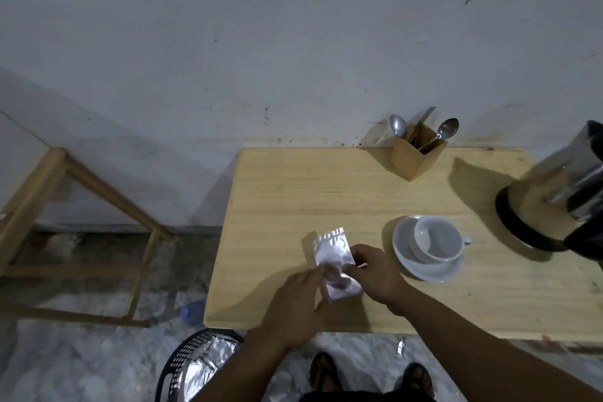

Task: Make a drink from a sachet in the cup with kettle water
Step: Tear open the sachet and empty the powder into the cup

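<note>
Both hands, left (pixel 295 307) and right (pixel 375 274), grip one blurred sachet (pixel 334 258); kettle (pixel 554 199), right, is cut off; one cup (pixel 437 240).

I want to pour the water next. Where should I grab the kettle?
Probably grip the kettle by its dark handle, partly cut off at the right edge. Come from the right: the handle faces that way, and the cup stands on its left.
</note>
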